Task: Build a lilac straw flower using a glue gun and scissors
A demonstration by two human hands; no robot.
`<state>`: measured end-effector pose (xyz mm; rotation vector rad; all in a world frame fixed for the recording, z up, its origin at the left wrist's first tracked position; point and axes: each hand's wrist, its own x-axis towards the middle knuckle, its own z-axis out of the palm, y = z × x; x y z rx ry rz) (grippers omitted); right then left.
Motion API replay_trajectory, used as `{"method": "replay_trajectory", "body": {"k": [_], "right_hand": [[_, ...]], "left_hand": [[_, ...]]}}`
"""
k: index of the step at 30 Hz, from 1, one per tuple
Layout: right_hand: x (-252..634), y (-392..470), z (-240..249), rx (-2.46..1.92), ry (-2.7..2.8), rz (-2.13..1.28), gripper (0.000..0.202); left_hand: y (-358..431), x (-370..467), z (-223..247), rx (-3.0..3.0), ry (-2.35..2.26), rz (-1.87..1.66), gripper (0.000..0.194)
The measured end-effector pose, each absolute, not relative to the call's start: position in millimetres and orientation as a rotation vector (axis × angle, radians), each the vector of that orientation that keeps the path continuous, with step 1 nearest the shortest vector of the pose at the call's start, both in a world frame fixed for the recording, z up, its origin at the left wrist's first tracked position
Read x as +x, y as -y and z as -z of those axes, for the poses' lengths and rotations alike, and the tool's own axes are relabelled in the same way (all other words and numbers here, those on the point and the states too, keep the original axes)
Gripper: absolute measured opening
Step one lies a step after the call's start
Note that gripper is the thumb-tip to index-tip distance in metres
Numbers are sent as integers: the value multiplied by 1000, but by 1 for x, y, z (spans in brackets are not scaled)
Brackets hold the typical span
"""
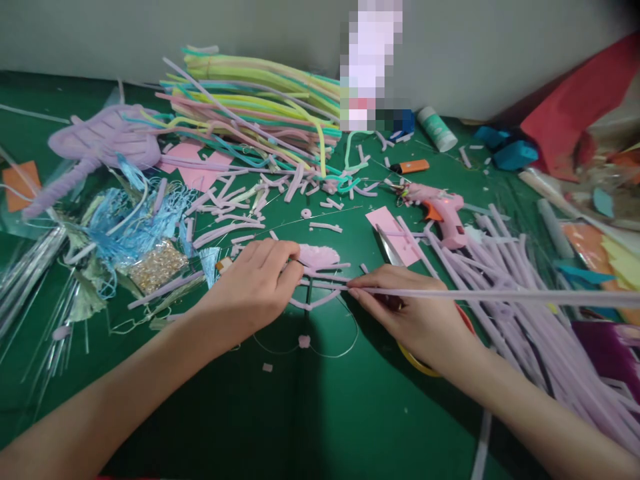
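My left hand (260, 280) is closed, fingers curled over a lilac pipe-cleaner shape (317, 256) with bent strips below it. My right hand (417, 303) pinches a long lilac pipe cleaner (525, 295) whose length runs off to the right edge. The pipe cleaner's near end reaches the strips by my left fingertips. Under my right hand lie scissors, with a yellow and red handle (420, 363) and a blade (390, 248) showing; the middle is hidden. A thin wire loop with a small lilac piece (304, 341) lies below the hands.
A pink glue gun (445, 210), an orange lighter (414, 166) and a white-green tube (437, 129) lie behind. Loose lilac pipe cleaners (515, 320) fill the right side. Coloured pipe cleaners (250, 100), blue tassels (150, 207), a bead bag (159, 267) and a lilac wrapped shape (105, 140) lie left.
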<state>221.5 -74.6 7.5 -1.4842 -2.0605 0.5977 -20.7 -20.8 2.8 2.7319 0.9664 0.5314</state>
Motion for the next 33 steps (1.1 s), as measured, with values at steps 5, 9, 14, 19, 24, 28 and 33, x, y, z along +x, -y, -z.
{"method": "replay_trajectory", "body": {"k": [5,9,14,19,24,28,33], "right_hand": [[221,69,-15,-1435,2135,-576,14],[221,67,-16,-1416,2197,-563,14],[215,63,-18,-1379,2260,-560,13],[204,56,-21,-1450,2195,-726,13],[198,48,-23,-1447,2218,-818,13],[195,44,-25,-1370,2314,-771,14],[194,38,-26,-1380,2355,-892,16]], "left_hand": [[19,-21,-2,2994,-773,-381,25],[16,-24,-4,2975,-766,-325,27],[15,-26,-9,2780,-821,-290,32],[13,-28,-10,2666,-828,-324,26],[15,-25,-14,2519,-946,-387,24],[20,-17,-18,2240,-1214,-459,12],[18,-17,-21,1998,-1188,-492,17]]}}
